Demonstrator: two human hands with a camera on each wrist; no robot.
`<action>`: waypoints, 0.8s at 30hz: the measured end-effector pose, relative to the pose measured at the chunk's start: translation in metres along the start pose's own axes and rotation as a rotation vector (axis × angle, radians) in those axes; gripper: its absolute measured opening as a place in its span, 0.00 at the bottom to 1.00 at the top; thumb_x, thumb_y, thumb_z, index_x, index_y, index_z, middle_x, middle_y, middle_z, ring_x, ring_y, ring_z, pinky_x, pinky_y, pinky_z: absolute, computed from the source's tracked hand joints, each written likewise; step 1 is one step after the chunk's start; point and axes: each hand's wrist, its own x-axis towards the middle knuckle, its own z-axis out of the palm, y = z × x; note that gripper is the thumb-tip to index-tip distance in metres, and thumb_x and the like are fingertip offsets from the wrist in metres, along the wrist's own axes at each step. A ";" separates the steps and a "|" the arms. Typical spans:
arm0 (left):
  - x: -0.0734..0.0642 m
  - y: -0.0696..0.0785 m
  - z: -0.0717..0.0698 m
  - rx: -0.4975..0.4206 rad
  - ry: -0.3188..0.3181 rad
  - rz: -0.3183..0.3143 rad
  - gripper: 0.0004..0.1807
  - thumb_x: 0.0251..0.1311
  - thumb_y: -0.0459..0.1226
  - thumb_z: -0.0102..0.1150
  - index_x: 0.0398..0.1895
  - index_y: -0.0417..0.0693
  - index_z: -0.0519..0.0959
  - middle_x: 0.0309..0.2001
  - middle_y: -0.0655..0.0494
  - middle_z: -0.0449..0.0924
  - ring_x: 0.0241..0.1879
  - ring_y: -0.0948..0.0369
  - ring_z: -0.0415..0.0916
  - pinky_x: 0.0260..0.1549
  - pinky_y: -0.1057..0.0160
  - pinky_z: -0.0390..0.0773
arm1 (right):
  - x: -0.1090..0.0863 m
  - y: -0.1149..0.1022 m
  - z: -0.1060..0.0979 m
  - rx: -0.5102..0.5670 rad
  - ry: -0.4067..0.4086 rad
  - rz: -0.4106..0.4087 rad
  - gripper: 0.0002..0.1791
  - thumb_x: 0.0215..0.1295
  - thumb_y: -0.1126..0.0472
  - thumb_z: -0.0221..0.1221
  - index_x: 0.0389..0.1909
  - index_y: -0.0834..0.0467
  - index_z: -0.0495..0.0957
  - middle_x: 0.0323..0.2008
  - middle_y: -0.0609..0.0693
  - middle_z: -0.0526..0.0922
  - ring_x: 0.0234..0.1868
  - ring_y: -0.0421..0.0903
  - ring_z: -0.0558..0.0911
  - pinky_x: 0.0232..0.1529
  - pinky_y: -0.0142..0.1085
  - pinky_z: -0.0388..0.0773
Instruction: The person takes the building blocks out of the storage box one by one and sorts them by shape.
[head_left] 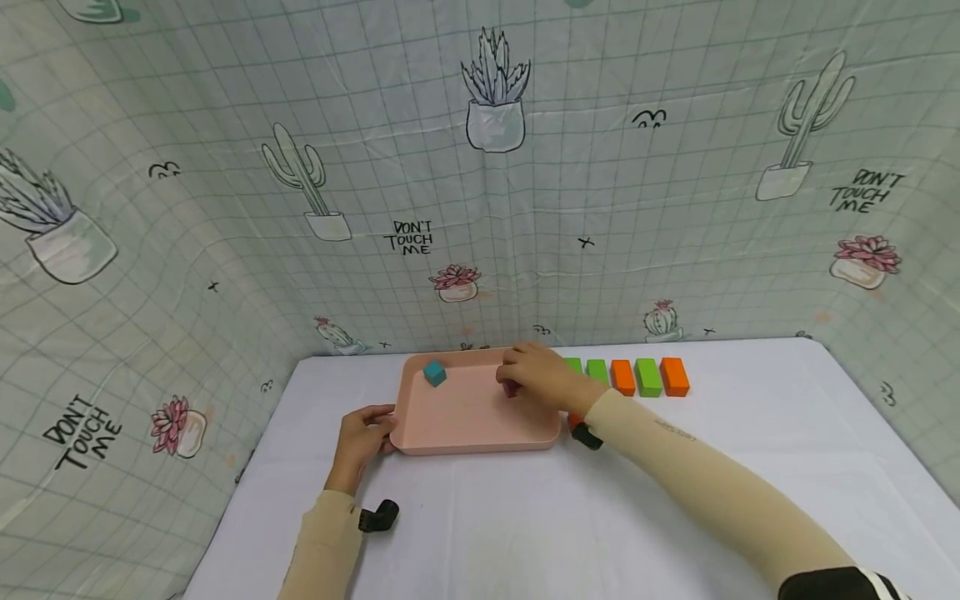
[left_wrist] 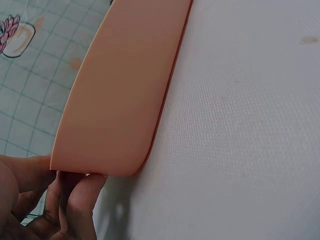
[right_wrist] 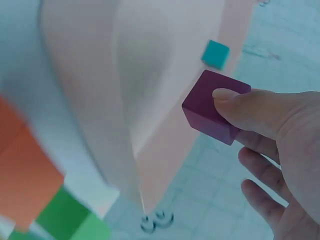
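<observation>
A shallow pink tray (head_left: 480, 447) lies on the white table. At its left side my left hand (head_left: 362, 433) grips the tray's edge, thumb at the rim and curled fingers against the wall, as the left wrist view shows. My right hand (head_left: 546, 375) is over the right part of the tray and pinches a purple block (right_wrist: 210, 105) between thumb and fingers. In the head view most of that block is hidden by the hand. A teal cube (head_left: 434, 373) sits inside the tray near its back left corner.
Right of the tray stands a row of green blocks (head_left: 648, 377) and orange blocks (head_left: 675, 377), partly covered by my right arm. A bit of orange shows under the right wrist beside its camera (head_left: 587, 435). A cactus-print cloth (head_left: 525, 200) hangs behind the table.
</observation>
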 end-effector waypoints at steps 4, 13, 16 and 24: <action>0.001 0.000 0.000 0.004 -0.004 -0.007 0.17 0.73 0.26 0.60 0.61 0.28 0.80 0.45 0.41 0.80 0.26 0.63 0.78 0.24 0.69 0.80 | -0.023 0.006 -0.014 -0.012 0.091 0.002 0.11 0.63 0.65 0.75 0.43 0.54 0.86 0.42 0.49 0.83 0.51 0.52 0.80 0.61 0.46 0.80; 0.001 0.000 -0.001 0.020 -0.004 0.003 0.17 0.72 0.26 0.59 0.61 0.27 0.80 0.45 0.41 0.81 0.26 0.64 0.78 0.23 0.69 0.80 | -0.077 0.025 -0.027 -0.002 0.208 0.087 0.17 0.53 0.66 0.80 0.43 0.55 0.87 0.43 0.51 0.85 0.52 0.55 0.81 0.61 0.52 0.80; -0.001 0.001 -0.001 0.032 0.000 -0.001 0.17 0.72 0.27 0.60 0.61 0.27 0.80 0.44 0.41 0.81 0.26 0.64 0.77 0.23 0.70 0.80 | -0.096 0.030 -0.028 -0.015 0.209 0.133 0.18 0.53 0.67 0.80 0.44 0.56 0.87 0.44 0.51 0.85 0.53 0.56 0.81 0.60 0.53 0.80; -0.002 0.001 0.001 0.042 0.006 -0.006 0.17 0.72 0.26 0.59 0.61 0.28 0.80 0.44 0.42 0.81 0.27 0.64 0.77 0.23 0.70 0.80 | -0.142 0.040 -0.027 0.020 0.246 0.237 0.20 0.50 0.73 0.79 0.44 0.57 0.88 0.44 0.51 0.86 0.51 0.56 0.81 0.56 0.53 0.80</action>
